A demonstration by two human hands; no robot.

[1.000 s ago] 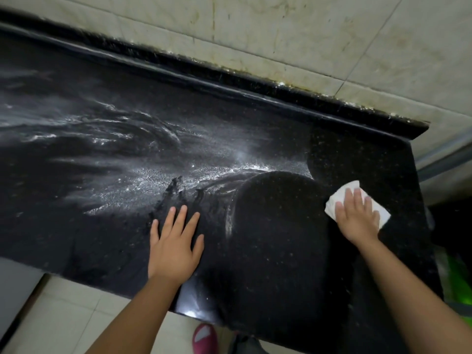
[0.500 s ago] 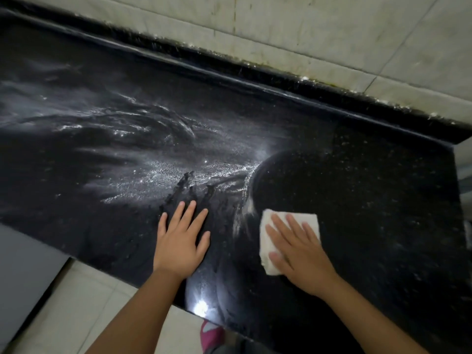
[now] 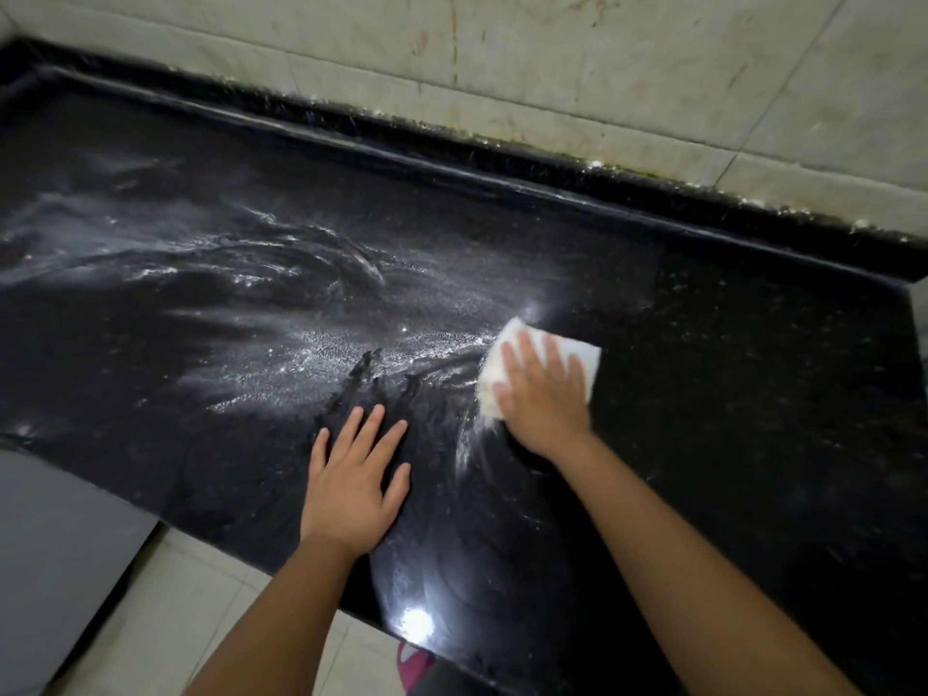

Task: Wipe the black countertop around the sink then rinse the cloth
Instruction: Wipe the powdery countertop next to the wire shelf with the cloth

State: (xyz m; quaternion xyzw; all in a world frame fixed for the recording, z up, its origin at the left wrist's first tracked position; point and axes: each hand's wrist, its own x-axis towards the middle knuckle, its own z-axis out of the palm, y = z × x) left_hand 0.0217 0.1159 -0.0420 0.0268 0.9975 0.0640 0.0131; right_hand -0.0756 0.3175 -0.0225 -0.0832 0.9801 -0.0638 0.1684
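A black speckled countertop [image 3: 728, 419] fills the view, with a wide smear of white powdery residue [image 3: 301, 354] across its left and middle. A folded white cloth [image 3: 577, 351] lies on the counter at the right edge of that smear. My right hand [image 3: 542, 394] presses flat on the cloth with straight, spread fingers. My left hand [image 3: 354, 484] rests flat on the counter near the front edge, fingers spread, holding nothing. The area right of the cloth looks dark and wiped. No sink shows in the frame.
A raised black backsplash lip [image 3: 552, 158] runs along the stained tiled wall [image 3: 602, 67]. The counter's front edge [image 3: 281, 565] drops to a pale tiled floor [image 3: 176, 620]. A grey surface [image 3: 55, 545] sits at lower left, and a pink slipper [image 3: 414, 665] shows below.
My right hand slid the cloth from the far right toward the left, then up and away from me to the edge of the white smear. My left hand stayed planted.
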